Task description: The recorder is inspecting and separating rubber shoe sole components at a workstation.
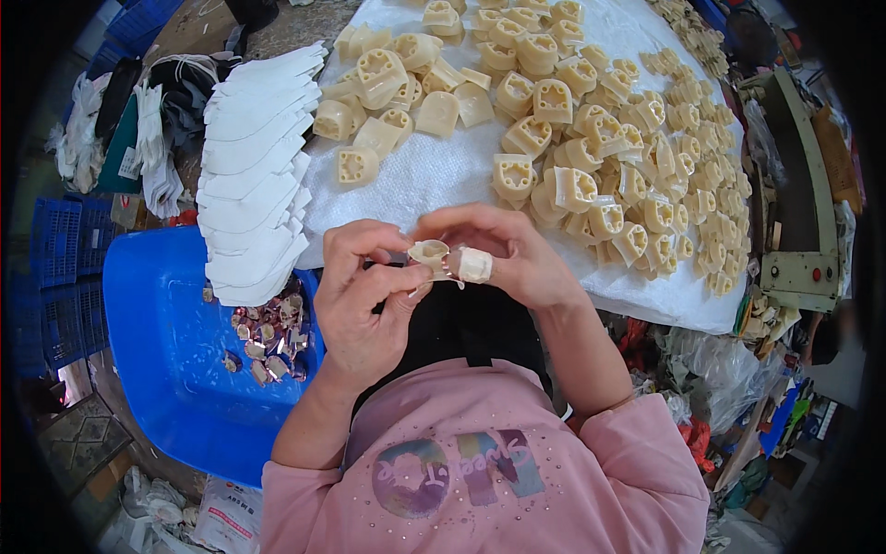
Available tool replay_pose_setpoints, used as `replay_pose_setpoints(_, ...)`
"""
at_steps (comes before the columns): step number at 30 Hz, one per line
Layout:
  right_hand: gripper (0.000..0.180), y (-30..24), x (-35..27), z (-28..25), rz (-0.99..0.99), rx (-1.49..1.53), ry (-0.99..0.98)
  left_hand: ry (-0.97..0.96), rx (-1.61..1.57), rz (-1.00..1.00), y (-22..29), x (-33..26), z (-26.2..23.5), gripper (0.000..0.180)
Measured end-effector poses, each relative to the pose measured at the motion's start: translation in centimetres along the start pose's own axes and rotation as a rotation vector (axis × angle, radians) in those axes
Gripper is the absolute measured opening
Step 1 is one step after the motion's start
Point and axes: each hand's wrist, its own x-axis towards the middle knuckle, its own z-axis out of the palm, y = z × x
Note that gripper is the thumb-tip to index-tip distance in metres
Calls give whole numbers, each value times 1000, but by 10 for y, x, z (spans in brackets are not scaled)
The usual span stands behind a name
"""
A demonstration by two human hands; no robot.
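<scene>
the left hand [360,300] pinches a small cream piece [428,250] between thumb and fingers, right in front of the lap, near the table's edge. the right hand [517,249] curls in from the other side, its fingers bent over the far rim; a white wrapping [475,265] sits on its thumb, just beside the piece. whether those fingers grip or only steady it, i cannot tell. held that close, with both hands meeting, the piece probably gets fine control and a clear look.

a white cloth [420,189] covers the table, perhaps to cushion the loose heap of cream moulded pieces [554,100] lying within reach. overlapping white fabric sheets [254,175] line the left side, fanned, i'd guess, for easy picking. below them a blue tub [166,388] holds shiny purplish bits [268,342], low enough to drop things into.

around us the room is crowded: blue crates [60,245] at left, a greenish metal frame [803,272] and clear plastic bags [715,369] at right.
</scene>
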Motion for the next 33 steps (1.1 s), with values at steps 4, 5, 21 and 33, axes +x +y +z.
replay_pose_setpoints(4, 55, -1, 0, -9, -23, -88, -88, -14, -57, 77, -2, -8, 3, 15)
replay_pose_setpoints(5, 55, 1, 2, -11, -230, -265, -89, -26, -159, -32, 1, -8, 0, 21)
replay_pose_setpoints(21, 19, 11, -3, 20, -138, -108, 3, -142, -811, -494, -1, -17, 26, 58)
replay_pose_setpoints(33, 20, 34, 1, 35, -281, -141, -45, -47, -475, -309, 10, -10, 28, 58)
